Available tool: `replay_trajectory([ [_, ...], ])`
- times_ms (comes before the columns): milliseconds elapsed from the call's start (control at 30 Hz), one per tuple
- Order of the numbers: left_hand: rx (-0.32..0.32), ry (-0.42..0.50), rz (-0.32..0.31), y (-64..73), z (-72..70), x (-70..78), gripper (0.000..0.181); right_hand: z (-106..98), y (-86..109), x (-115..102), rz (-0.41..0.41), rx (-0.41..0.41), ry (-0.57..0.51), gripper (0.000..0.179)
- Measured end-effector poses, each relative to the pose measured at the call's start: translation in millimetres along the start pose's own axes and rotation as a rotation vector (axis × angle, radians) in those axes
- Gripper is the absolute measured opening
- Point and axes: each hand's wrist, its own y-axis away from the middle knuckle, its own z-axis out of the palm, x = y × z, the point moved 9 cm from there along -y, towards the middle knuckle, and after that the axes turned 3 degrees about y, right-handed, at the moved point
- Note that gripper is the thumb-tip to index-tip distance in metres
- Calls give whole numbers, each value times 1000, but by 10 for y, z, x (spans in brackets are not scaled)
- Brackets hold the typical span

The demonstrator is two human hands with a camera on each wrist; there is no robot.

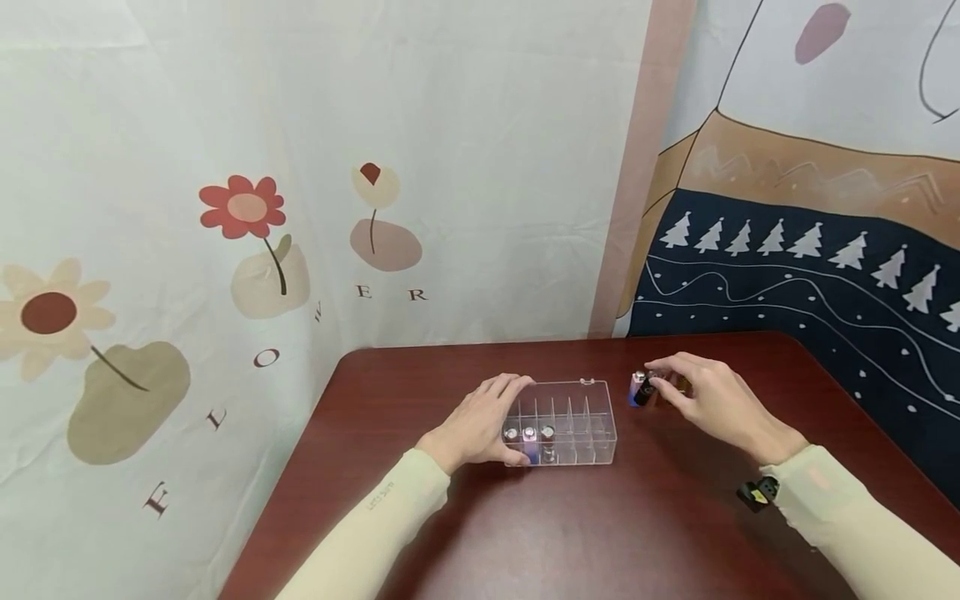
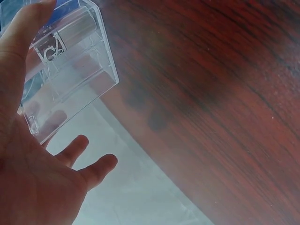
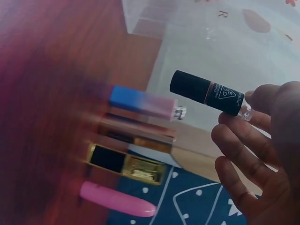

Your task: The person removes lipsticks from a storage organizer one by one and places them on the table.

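Observation:
A clear plastic organizer box [image 1: 592,439] with thin dividers stands on the table. My left hand [image 1: 474,423] grips its left end, thumb along the front wall and fingers over the far side. Three tubes, one of them blue and pink [image 1: 531,446], stand in the front row at the left. To the right of the box, my right hand [image 1: 712,402] pinches the clear end of a black lipstick [image 3: 206,93] between thumb and fingers. Beside it in the right wrist view stand a blue-and-pink lipstick [image 3: 143,103], a rose-gold tube [image 3: 138,135], a black-and-gold lipstick [image 3: 125,164] and a pink tube [image 3: 117,199].
The dark red wooden table [image 1: 570,533] ends at a white curtain with printed flowers [image 1: 495,167] behind it. A dark blue cloth with trees [image 1: 795,283] hangs on the right. A black wrist camera [image 1: 756,493] sits under my right cuff.

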Motion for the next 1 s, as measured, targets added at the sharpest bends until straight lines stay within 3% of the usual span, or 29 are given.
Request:
replay_trajectory([
  [367,0,15,3,8,-22,17,125,288,98,189,81,-143,27,26],
  [1000,18,31,19,16,-67,56,122,460,113,234,95,-211,54,30],
])
